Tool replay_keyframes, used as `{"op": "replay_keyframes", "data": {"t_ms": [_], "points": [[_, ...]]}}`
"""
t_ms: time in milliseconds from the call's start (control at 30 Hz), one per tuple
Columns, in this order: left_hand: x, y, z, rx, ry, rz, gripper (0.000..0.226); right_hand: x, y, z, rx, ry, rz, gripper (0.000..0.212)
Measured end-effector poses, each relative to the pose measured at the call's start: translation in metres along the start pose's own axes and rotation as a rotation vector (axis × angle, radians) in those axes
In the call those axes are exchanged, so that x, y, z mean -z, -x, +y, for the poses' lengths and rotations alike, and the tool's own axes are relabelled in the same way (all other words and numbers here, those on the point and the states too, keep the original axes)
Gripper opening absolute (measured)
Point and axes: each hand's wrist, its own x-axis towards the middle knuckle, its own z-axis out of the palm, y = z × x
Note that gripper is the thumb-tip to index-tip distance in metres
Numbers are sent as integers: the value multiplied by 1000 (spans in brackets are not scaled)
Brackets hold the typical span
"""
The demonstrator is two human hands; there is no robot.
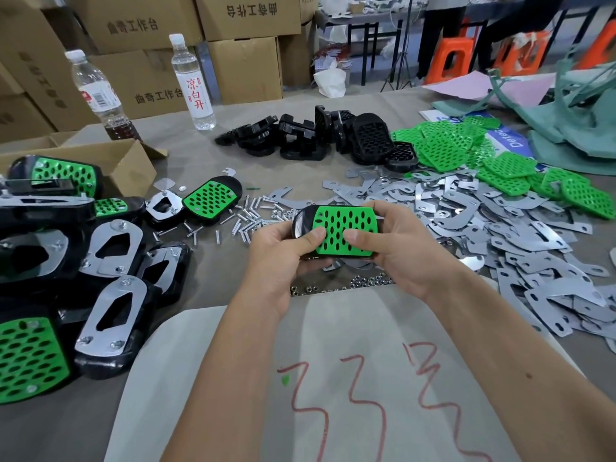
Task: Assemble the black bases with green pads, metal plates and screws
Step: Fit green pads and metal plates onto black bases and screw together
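Two hands hold one black base [301, 223] above the table [206, 288], with a green pad [346, 230] lying on its upper face. The left hand [283, 258] grips the rounded black end, its fingers curled underneath and its thumb pressed flat on the left part of the pad. The right hand [396, 241] grips the opposite, squared end, fingers wrapped over the far edge and thumb pressed on the pad's middle. The base sits between the two palms, tilted slightly toward the camera, so the pad faces up and the two thumbs nearly meet on it.

Just beyond the held piece lies a scatter of screws [248, 220], and a few small nuts [336, 283] lie just below the hands. To the right spreads a big heap of metal plates [493, 228], with loose green pads [466, 148] piled behind it. A cluster of bare black bases [320, 136] lies farther back, in the middle of the table. To the left sits a pile of finished pieces [110, 288], some showing green tops and others their metal undersides. One more piece with a pad [213, 200] lies by the screws. Behind the pile stand an open cardboard box [130, 165] and two plastic bottles [193, 81].
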Motion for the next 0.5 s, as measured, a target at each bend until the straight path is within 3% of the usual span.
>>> {"op": "replay_keyframes", "data": {"t_ms": [167, 300, 400, 500], "points": [[3, -2, 4, 31, 44, -70, 17, 2, 0, 0, 33, -31, -42, 51], [-4, 1, 7, -8, 126, -84, 22, 3, -1, -2, 58, -93, -64, 53], [-12, 1, 2, -82, 17, 21, 8, -5, -1, 2, 82, -25, 10, 42], [-14, -3, -1, -162, -152, 167, 30, -14, 2, 9, 61, 42, 9, 31]]}}
